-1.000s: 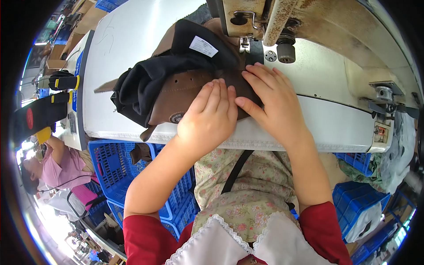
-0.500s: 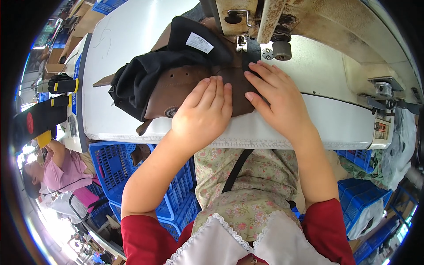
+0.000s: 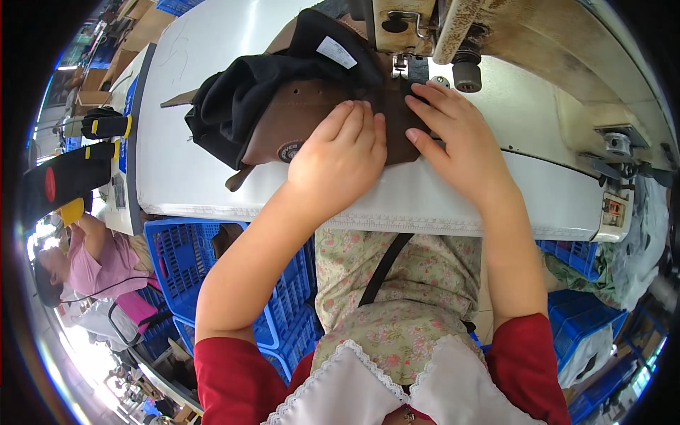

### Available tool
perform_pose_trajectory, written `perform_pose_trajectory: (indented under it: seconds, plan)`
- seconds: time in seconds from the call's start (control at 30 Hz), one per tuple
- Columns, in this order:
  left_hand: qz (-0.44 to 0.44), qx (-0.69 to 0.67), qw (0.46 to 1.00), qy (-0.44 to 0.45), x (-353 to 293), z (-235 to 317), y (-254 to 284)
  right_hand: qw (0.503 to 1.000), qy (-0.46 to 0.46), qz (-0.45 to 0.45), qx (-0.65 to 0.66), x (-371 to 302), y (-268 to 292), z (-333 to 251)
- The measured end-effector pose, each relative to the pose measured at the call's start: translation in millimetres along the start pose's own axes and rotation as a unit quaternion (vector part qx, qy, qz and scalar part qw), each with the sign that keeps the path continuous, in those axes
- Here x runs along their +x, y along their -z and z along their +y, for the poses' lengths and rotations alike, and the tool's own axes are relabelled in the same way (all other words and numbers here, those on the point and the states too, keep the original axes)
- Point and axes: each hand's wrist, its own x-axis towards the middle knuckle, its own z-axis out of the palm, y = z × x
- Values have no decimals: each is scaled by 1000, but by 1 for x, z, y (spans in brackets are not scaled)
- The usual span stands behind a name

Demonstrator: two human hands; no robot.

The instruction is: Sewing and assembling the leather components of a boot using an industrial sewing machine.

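A brown leather-like hat (image 3: 273,129) with a bunched black lining (image 3: 234,99) and a white label (image 3: 336,52) lies on the sewing machine bed. Two small holes and a round dark badge show on its brown side. My left hand (image 3: 340,156) rests flat on the brown part, fingers stretched and close together. To its right, my right hand (image 3: 464,142) has its fingers spread, the tips on the hat's right edge near the presser foot (image 3: 400,65). Neither hand grips anything. The edge beside the foot is partly hidden by my fingers and the machine head.
The machine's arm and its dark knob (image 3: 466,69) stand above my right hand. A white worktable (image 3: 212,202) carries the hat. Blue crates (image 3: 177,265) stand below left, and a blue bin (image 3: 581,322) on the right. A person in pink (image 3: 106,265) sits at far left.
Both hands and the hat have slid a little away from me along the bed. The whole picture has shifted slightly. My fingers keep much the same pose on the hat.
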Motion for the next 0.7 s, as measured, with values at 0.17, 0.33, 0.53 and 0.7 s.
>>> perform_pose_trajectory:
  seconds: [0.17,0.33,0.53,0.7]
  plan:
    - [-3,-3,1000,2,0,-2,-1,993,-41,-5,109,5,7,9]
    - [7,-18,1000,2,2,-3,1,997,26,-16,77,9,12,27]
    - [-7,-16,1000,-1,5,-4,4,994,26,-58,87,10,13,39]
    - [-6,-17,1000,-7,5,-4,4,995,30,-64,71,7,12,40]
